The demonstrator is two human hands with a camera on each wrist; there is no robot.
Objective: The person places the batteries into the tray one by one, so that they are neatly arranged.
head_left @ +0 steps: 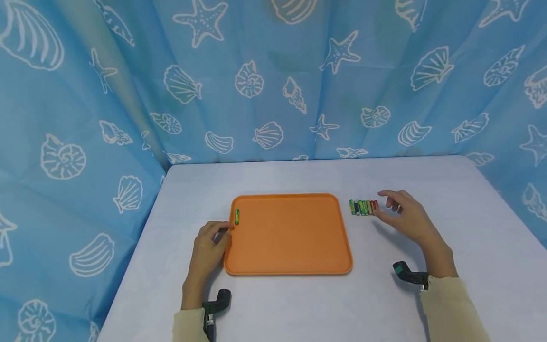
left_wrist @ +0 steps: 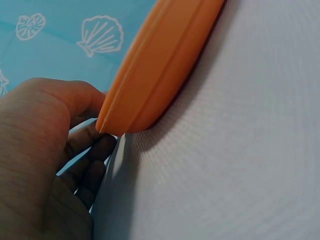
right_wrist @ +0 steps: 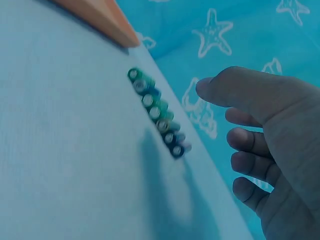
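Note:
An orange tray (head_left: 290,237) lies on the white table, and one green battery (head_left: 237,217) rests inside it near the left rim. My left hand (head_left: 209,249) is at the tray's left edge. In the left wrist view its thumb and fingers pinch the orange rim (left_wrist: 150,75). To the right of the tray, several green, dark and red batteries (head_left: 363,207) lie side by side in a row. My right hand (head_left: 403,216) hovers at the right end of that row, fingers loosely bent and thumb apart, with nothing between them.
The white table (head_left: 299,304) ends at the back against a blue curtain (head_left: 273,85) printed with shells and starfish. Black wrist mounts (head_left: 410,274) sit by both beige sleeves.

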